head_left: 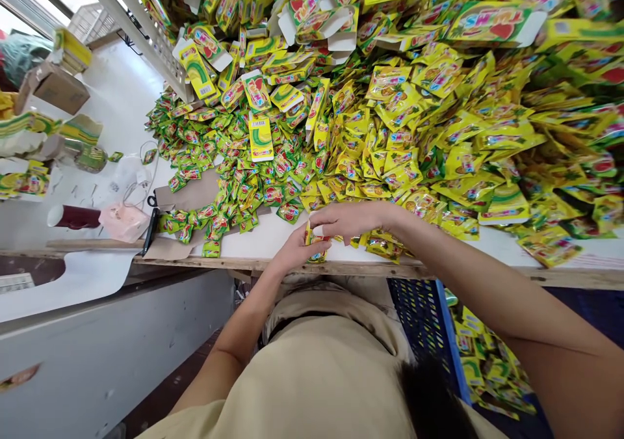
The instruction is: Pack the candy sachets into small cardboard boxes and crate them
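Sachet stack (pixel 316 240) between both hands

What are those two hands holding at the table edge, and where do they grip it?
A small stack of yellow-green foil sachets: left hand under its lower end, right hand over the top.

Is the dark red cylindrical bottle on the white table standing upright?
No, the dark red cylindrical bottle lies on its side on the white table, beside a pink mask.
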### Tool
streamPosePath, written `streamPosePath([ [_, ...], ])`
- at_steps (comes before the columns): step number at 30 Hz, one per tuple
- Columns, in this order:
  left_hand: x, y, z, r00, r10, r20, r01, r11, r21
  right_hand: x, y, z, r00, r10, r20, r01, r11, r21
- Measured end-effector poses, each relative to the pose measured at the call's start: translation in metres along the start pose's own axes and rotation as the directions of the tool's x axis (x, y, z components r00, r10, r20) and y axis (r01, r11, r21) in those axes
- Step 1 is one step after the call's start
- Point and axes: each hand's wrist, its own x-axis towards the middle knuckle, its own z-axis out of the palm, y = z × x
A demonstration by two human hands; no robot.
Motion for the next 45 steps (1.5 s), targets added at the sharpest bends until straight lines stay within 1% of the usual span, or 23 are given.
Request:
streamPosePath([
  [4, 0.003, -0.008, -0.002, 1.0, -0.019, -0.023, 0.019, 0.999, -0.035, 0.006, -0.003, 0.006, 0.992, -0.013, -0.126, -0.032, 0.937, -0.349],
  [6, 0.003, -0.011, -0.002, 0.997, -0.05, -0.052, 0.047, 0.998, -0.049, 0.009, -0.005, 0.009, 0.989, 0.006, -0.15, -0.07, 0.902, -0.427],
  [9, 0.001, -0.011, -0.004, 0.988, -0.074, -0.138, 0.067, 0.996, -0.053, 0.012, -0.006, 0.017, 0.965, 0.052, -0.258, -0.134, 0.941, -0.311],
  [12, 0.0, -0.009, -0.005, 0.974, -0.117, -0.196, 0.104, 0.992, -0.075, 0.015, -0.001, 0.03, 0.852, 0.073, -0.518, -0.135, 0.987, -0.082],
  [14, 0.0, -0.009, -0.005, 0.974, -0.133, -0.183, 0.121, 0.99, -0.072, 0.018, 0.003, 0.037, 0.802, 0.066, -0.593, -0.115, 0.992, -0.045],
  [15, 0.0, -0.009, -0.004, 0.977, -0.132, -0.168, 0.123, 0.99, -0.063, 0.019, 0.004, 0.039, 0.807, 0.056, -0.587, -0.123, 0.99, -0.075],
  [17, 0.001, -0.009, -0.003, 0.983, -0.12, -0.141, 0.116, 0.992, -0.039, 0.02, 0.006, 0.041, 0.852, 0.024, -0.523, -0.136, 0.975, -0.177],
  [19, 0.001, -0.009, -0.003, 0.986, -0.105, -0.132, 0.102, 0.994, -0.029, 0.019, 0.006, 0.039, 0.89, -0.029, -0.455, -0.093, 0.965, -0.245],
  [20, 0.001, -0.008, -0.003, 0.985, -0.098, -0.141, 0.095, 0.995, -0.029, 0.017, 0.006, 0.039, 0.887, -0.061, -0.459, -0.063, 0.966, -0.251],
  [21, 0.001, -0.008, -0.004, 0.983, -0.099, -0.157, 0.094, 0.995, -0.037, 0.015, 0.007, 0.039, 0.861, -0.095, -0.5, -0.036, 0.969, -0.245],
  [22, 0.001, -0.009, -0.004, 0.977, -0.109, -0.182, 0.101, 0.993, -0.053, 0.012, 0.008, 0.04, 0.807, -0.122, -0.577, -0.018, 0.973, -0.231],
  [23, 0.0, -0.009, -0.004, 0.969, -0.127, -0.212, 0.113, 0.991, -0.077, 0.008, 0.009, 0.042, 0.724, -0.135, -0.676, -0.011, 0.978, -0.207],
  [25, 0.0, -0.009, -0.004, 0.95, -0.162, -0.267, 0.131, 0.983, -0.13, 0.001, 0.012, 0.048, 0.521, -0.104, -0.847, -0.009, 0.992, -0.127],
  [26, -0.001, -0.009, -0.003, 0.944, -0.172, -0.281, 0.135, 0.98, -0.148, -0.001, 0.015, 0.053, 0.452, -0.06, -0.89, -0.004, 0.998, -0.069],
  [27, -0.001, -0.009, -0.002, 0.942, -0.175, -0.288, 0.134, 0.979, -0.155, -0.002, 0.017, 0.058, 0.426, -0.002, -0.905, 0.007, 1.0, 0.002],
  [28, -0.001, -0.01, -0.001, 0.941, -0.17, -0.291, 0.131, 0.98, -0.149, -0.003, 0.02, 0.062, 0.434, 0.074, -0.898, 0.029, 0.995, 0.096],
  [30, -0.001, -0.01, 0.003, 0.948, -0.148, -0.283, 0.12, 0.986, -0.114, -0.001, 0.025, 0.071, 0.508, 0.236, -0.829, 0.12, 0.933, 0.339],
  [33, -0.001, -0.012, 0.006, 0.971, -0.098, -0.22, 0.087, 0.995, -0.056, 0.003, 0.03, 0.079, 0.625, 0.38, -0.682, 0.286, 0.701, 0.653],
  [36, -0.002, -0.013, 0.007, 0.98, -0.078, -0.182, 0.076, 0.997, -0.015, 0.007, 0.034, 0.082, 0.696, 0.374, -0.613, 0.389, 0.521, 0.76],
  [38, -0.002, -0.014, 0.005, 0.981, -0.081, -0.177, 0.082, 0.997, 0.0, 0.009, 0.035, 0.082, 0.718, 0.365, -0.592, 0.422, 0.448, 0.788],
  [40, -0.004, -0.013, 0.002, 0.991, -0.082, -0.109, 0.08, 0.996, -0.029, 0.009, 0.035, 0.08, 0.747, 0.364, -0.557, 0.412, 0.403, 0.817],
  [43, -0.007, -0.013, -0.004, 0.994, -0.093, 0.056, 0.104, 0.968, -0.228, 0.005, 0.035, 0.072, 0.827, 0.328, -0.456, 0.332, 0.37, 0.868],
  [45, -0.008, -0.011, -0.007, 0.985, -0.123, 0.119, 0.16, 0.911, -0.381, 0.001, 0.033, 0.065, 0.873, 0.291, -0.392, 0.277, 0.366, 0.888],
])
